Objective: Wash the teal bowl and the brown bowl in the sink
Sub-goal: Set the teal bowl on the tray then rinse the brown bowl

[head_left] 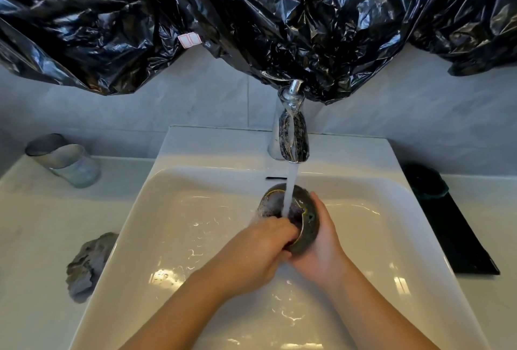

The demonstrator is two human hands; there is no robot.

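While water from the tap (291, 131) streams into it, the brown bowl (307, 236) sits tilted in both bare hands over the sink (212, 148), its mouth turned toward nine o'clock. The right hand (321, 249) cups the bowl's outer wall from the three o'clock side, its fingers wrapped up round the back and grasping it. The left hand (260, 249) comes in from eight o'clock; its fingers (282, 226) curl over the near rim and down inside the bowl, clasping that edge, and the thumb is hidden. The water stream (289, 190) falls straight from the spout at twelve o'clock and lands in the bowl just beyond the left fingertips, with foam and splash along the bowl's far inner edge. Wet streaks shine on the basin floor around the hands.

At two o'clock from the hands, on the counter beside the basin, the teal bowl (425, 184) rests on the far end of a black mat (458, 238), well apart from the washing. At ten o'clock a glass tumbler (67, 162) stands on the counter (36, 238), and at eight o'clock a crumpled grey cloth (86, 263) lies touching the basin's left rim. Behind the tap, crinkled black plastic sheeting (251, 14) hangs over the tiled wall (167, 98), carrying a small white sticker (189, 40).
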